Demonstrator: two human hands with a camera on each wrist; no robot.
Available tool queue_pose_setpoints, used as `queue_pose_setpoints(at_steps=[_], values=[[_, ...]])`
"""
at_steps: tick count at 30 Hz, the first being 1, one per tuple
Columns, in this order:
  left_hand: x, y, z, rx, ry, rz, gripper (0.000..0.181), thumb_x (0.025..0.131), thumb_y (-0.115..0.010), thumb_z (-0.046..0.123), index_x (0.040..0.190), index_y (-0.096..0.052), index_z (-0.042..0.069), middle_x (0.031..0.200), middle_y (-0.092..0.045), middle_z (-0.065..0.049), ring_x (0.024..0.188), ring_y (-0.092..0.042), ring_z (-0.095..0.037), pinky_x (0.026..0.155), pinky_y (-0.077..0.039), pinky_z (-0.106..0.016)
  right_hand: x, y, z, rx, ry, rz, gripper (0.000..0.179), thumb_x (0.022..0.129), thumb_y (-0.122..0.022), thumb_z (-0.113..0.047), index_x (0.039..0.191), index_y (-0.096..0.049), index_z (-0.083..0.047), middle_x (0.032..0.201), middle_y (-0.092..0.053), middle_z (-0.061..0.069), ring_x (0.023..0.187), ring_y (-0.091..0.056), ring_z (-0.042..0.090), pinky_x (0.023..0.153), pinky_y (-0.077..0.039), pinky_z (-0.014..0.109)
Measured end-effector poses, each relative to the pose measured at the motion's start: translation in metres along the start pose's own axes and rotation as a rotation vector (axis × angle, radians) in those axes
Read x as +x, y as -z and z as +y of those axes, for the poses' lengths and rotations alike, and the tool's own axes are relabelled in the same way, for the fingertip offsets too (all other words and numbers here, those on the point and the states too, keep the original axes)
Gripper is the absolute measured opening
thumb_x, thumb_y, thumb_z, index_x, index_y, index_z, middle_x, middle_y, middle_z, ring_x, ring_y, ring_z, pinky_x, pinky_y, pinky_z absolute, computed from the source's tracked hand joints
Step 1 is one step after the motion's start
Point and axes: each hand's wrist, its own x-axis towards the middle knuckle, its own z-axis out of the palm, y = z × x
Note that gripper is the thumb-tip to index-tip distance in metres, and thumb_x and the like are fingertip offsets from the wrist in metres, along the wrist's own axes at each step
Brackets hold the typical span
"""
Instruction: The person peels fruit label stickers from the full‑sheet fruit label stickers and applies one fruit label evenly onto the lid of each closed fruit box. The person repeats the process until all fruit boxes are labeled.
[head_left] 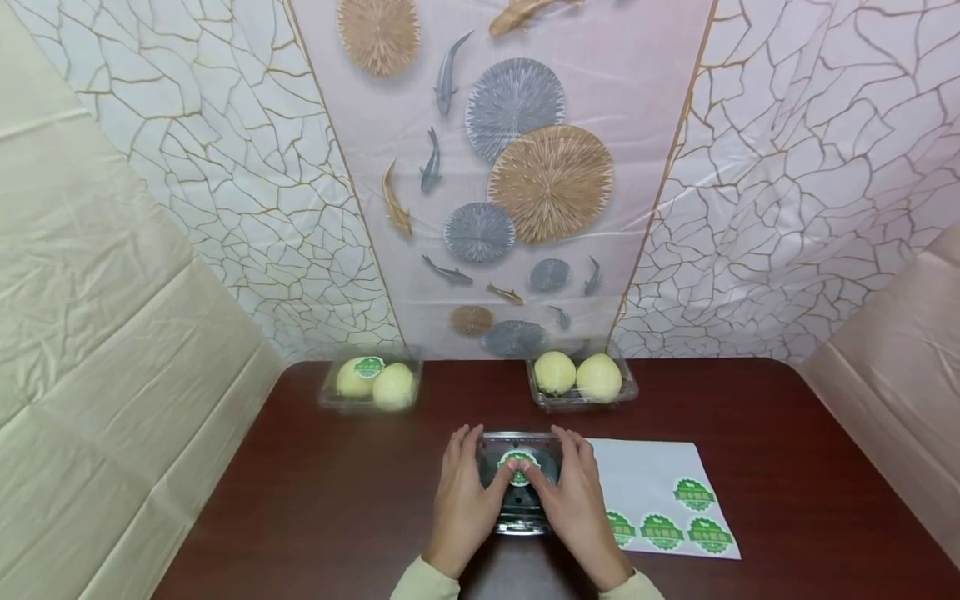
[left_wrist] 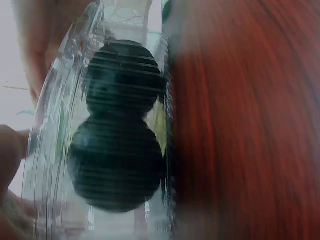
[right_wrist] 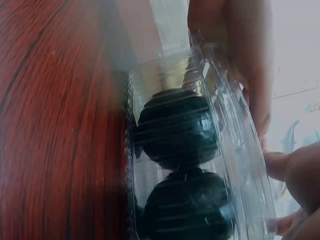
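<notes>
A clear plastic clamshell box (head_left: 519, 523) sits on the table in front of me, with a round green-and-white sticker (head_left: 519, 457) on its lid. Through its ribbed wall the left wrist view shows two dark, round, fruit-like things (left_wrist: 117, 162); their kind is unclear. My left hand (head_left: 462, 496) holds the box's left side, fingers reaching to the far corner. On the opposite side, my right hand (head_left: 576, 498) holds it in the same way. Both thumbs press on the sticker, their tips close together and partly covering it.
At right lies a white sheet (head_left: 637, 475) bearing several green stickers (head_left: 693, 494). Along the table's back edge stand two clear boxes of pale yellow round fruit, the left box (head_left: 369, 406) with a sticker, the right box (head_left: 585, 402) with none visible. Patterned cloth hangs behind.
</notes>
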Motion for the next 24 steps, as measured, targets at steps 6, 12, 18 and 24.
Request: queue_pose_setpoints(at_steps=[6,12,18,24], values=[[0.001,-0.005,0.008,0.022,0.058,0.095,0.062,0.088,-0.074,0.042,0.137,-0.055,0.009,0.141,-0.050,-0.014,0.125,-0.052,-0.033,0.082,-0.054,-0.055,0.001,-0.006,-0.003,-0.021,-0.045,0.060,0.062,0.091,-0.073,-0.031,0.138,-0.049,0.001,0.137,-0.043,0.028,0.127,-0.042,0.048,0.092,-0.043,0.062],[0.003,-0.006,0.011,-0.015,0.076,0.154,0.051,0.090,-0.074,0.033,0.131,-0.059,0.006,0.134,-0.054,-0.014,0.120,-0.054,-0.033,0.084,-0.052,-0.053,0.004,-0.008,-0.004,0.019,-0.064,0.097,0.048,0.095,-0.068,-0.018,0.136,-0.052,0.001,0.135,-0.044,0.031,0.126,-0.043,0.048,0.097,-0.041,0.061],[0.005,0.004,0.006,-0.190,0.033,0.132,0.039,0.098,-0.061,0.013,0.134,-0.056,-0.002,0.136,-0.055,-0.021,0.125,-0.052,-0.039,0.101,-0.043,-0.057,0.002,0.001,-0.001,0.073,-0.011,0.117,0.035,0.101,-0.051,-0.002,0.135,-0.050,0.005,0.134,-0.044,0.032,0.123,-0.049,0.046,0.098,-0.043,0.059],[-0.001,0.022,-0.007,-0.235,-0.010,-0.027,0.043,0.105,-0.046,0.012,0.147,-0.046,0.005,0.153,-0.041,-0.018,0.140,-0.038,-0.038,0.113,-0.030,-0.058,-0.003,0.014,0.013,0.088,0.010,0.081,0.044,0.095,-0.050,0.004,0.139,-0.047,0.002,0.141,-0.042,0.027,0.131,-0.045,0.041,0.103,-0.041,0.057]])
